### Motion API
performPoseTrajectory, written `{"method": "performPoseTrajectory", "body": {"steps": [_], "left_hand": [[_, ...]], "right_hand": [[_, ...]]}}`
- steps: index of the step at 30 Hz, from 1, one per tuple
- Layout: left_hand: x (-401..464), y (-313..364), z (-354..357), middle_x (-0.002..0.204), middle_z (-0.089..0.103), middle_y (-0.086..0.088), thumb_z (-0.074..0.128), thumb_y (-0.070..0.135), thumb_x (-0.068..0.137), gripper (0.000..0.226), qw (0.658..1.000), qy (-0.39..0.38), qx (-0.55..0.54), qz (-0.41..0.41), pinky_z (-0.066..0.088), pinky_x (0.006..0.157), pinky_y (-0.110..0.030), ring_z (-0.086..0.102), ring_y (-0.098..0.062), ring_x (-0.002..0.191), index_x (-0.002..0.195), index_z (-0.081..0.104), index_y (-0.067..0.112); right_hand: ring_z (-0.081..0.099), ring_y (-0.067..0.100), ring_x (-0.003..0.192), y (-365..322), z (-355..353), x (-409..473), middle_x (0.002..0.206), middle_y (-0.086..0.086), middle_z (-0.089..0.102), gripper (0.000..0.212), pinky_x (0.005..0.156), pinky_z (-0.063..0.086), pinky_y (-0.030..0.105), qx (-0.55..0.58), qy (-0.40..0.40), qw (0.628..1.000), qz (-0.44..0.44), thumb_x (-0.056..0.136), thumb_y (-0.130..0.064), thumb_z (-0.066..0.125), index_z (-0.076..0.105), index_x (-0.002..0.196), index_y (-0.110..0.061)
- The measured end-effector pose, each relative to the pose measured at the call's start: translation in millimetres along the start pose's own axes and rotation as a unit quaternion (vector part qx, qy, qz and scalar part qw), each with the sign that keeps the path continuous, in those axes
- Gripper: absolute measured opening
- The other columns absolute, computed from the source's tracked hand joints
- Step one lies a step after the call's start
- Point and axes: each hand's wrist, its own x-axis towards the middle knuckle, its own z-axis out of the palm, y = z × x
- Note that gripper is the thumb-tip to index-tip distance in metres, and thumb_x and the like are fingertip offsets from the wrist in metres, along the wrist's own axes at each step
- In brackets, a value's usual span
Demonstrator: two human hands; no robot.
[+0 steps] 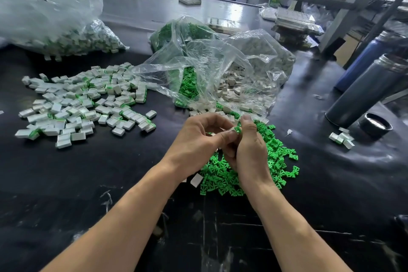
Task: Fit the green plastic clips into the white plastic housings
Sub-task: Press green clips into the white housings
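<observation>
Nearest, two bare forearms reach in from six o'clock over the black tabletop (132, 165). Both hands meet at the centre: the left hand (198, 137) has its fingers curled, thumb and forefinger pinching a small white housing (231, 130), mostly hidden by the fingertips; the right hand (249, 152) curls beside it, thumb upright, pressing a green clip (238, 129) against that housing. Whether the clip is seated cannot be told. Directly beneath the right hand, spreading toward three o'clock, lies a loose heap of green clips (278, 157). A single white housing (196, 180) lies just at seven o'clock of that heap. Out at nine to ten o'clock sits a wide scatter of assembled white-and-green pieces (88, 101). At twelve o'clock an open clear plastic bag (220, 62) spills green clips and white housings. Farther, at ten o'clock, a second clear bag (55, 17) holds white-and-green pieces. At three o'clock stand two dark cylindrical flasks (366, 90), a round cap (375, 127) beside them.
</observation>
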Motion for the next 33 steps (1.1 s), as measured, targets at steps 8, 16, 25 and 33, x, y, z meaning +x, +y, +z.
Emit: {"method": "performPoseTrajectory", "body": {"steps": [8,16,25,33], "left_hand": [[0.7,-0.3,2.1,0.089,0.074,-0.018,0.072,0.008,0.093,0.008,1.000,0.015,0.018,-0.002,0.059,0.080,-0.046,0.068,-0.023,0.076,0.097,0.070,0.002],[-0.1,-1.3,3.7,0.085,0.073,-0.013,0.073,0.007,0.092,0.007,1.000,0.020,0.010,0.000,0.057,0.082,-0.056,0.067,-0.025,0.078,0.097,0.071,0.003],[1.7,-4.9,6.4,0.098,0.075,-0.018,0.075,0.008,0.091,0.008,0.999,0.045,-0.001,-0.008,0.057,0.089,-0.042,0.069,-0.019,0.089,0.098,0.073,0.004],[2.5,-6.2,7.0,0.095,0.076,-0.015,0.075,0.006,0.091,0.008,0.999,0.052,-0.006,-0.007,0.058,0.085,-0.035,0.069,-0.014,0.085,0.098,0.073,0.003]], "right_hand": [[0.034,0.006,0.040,2.9,-2.3,2.4,0.047,-0.010,0.040,0.074,0.039,0.030,0.017,-0.013,-0.056,0.998,0.003,0.110,-0.051,0.027,0.058,0.047,-0.029],[0.037,0.008,0.044,2.6,-2.8,4.8,0.046,-0.009,0.041,0.064,0.051,0.033,0.030,-0.039,-0.052,0.998,-0.015,0.102,-0.055,0.028,0.056,0.054,-0.023],[0.063,0.005,0.062,6.3,3.1,9.5,0.062,-0.003,0.066,0.063,0.059,0.047,0.030,-0.145,0.043,0.986,-0.077,0.098,-0.050,0.024,0.064,0.058,-0.022],[0.071,0.019,0.078,9.1,5.6,12.1,0.078,0.004,0.074,0.071,0.072,0.058,0.037,-0.169,0.060,0.980,-0.081,0.098,-0.051,0.021,0.076,0.079,-0.011]]}}
